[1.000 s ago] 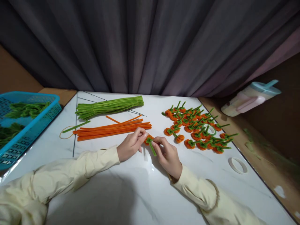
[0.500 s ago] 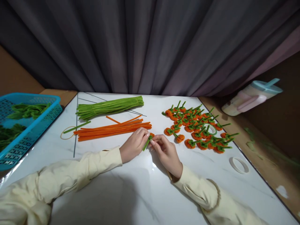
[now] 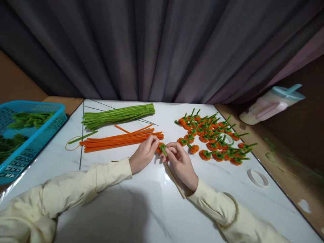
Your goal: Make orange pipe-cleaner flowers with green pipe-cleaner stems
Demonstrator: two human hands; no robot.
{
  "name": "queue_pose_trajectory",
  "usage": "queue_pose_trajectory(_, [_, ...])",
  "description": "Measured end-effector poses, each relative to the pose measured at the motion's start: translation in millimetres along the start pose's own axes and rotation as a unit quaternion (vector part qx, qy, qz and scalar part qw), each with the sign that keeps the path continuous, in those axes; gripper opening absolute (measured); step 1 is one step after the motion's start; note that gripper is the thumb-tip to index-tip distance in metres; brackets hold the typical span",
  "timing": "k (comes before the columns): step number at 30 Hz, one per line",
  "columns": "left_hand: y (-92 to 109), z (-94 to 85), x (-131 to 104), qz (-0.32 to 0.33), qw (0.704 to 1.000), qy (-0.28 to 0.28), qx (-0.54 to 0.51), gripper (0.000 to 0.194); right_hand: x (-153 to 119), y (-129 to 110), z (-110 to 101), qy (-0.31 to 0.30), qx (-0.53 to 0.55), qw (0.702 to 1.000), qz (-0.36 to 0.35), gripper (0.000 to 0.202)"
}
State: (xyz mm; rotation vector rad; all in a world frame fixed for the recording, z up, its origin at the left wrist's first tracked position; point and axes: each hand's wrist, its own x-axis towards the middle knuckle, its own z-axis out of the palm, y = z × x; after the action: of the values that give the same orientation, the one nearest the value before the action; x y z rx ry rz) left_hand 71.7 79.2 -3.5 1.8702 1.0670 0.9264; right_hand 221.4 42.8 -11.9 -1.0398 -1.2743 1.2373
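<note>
Between my hands is a small orange pumpkin (image 3: 159, 147) with a green stem, made of fuzzy wire. My right hand (image 3: 181, 165) pinches it by the green part, and a thin wooden stick (image 3: 175, 181) slants down from under those fingers. My left hand (image 3: 144, 153) is at the pumpkin's left side, its fingers pressed together; whether they grip it is hidden. Behind my left hand lie a bundle of orange fuzzy sticks (image 3: 113, 142) and, farther back, a green bundle (image 3: 118, 116). Many similar pumpkins (image 3: 204, 155) are piled on the right.
A blue basket (image 3: 32, 141) with green pieces stands at the left edge. A white tape roll (image 3: 257, 178) lies at the right of the marble-look table (image 3: 106, 216), and another roll (image 3: 226, 138) lies among the pumpkins. A lidded cup (image 3: 272, 105) stands back right.
The held pumpkin has turned, showing more orange, and its green stem now points down toward my right hand. My left fingers have shifted slightly left. More of the wooden stick shows.
</note>
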Motion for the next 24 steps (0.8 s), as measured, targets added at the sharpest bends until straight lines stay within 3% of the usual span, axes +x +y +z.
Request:
queue_pose_trajectory(5, [-5.0, 3.1, 0.0, -0.063, 0.984, -0.076, -0.151, 0.025, -0.8, -2.1, -1.8, 0.0, -0.046, 0.999, -0.023, 0.012])
queue_pose_trajectory(8, [-9.2, 4.6, -0.7, -0.084, 0.97, -0.085, -0.21, 0.027, -1.8, -3.0, -4.3, 0.008, -0.126, 0.99, -0.068, 0.014])
queue_pose_trajectory(13, [-9.5, 3.8, -1.9, -0.085, 0.965, -0.083, -0.236, 0.026, -4.5, -7.4, -6.3, 0.038, -0.277, 0.944, -0.176, 0.009])
queue_pose_trajectory(17, [-8.3, 3.0, -2.3, -0.093, 0.961, -0.091, -0.243, 0.027, -5.7, -6.5, -7.5, 0.031, -0.328, 0.909, -0.256, 0.016])
queue_pose_trajectory(24, [-8.2, 3.3, -2.1, -0.096, 0.95, -0.109, -0.275, 0.033, -7.8, 2.2, -11.3, 0.009, -0.405, 0.855, -0.326, 0.024])
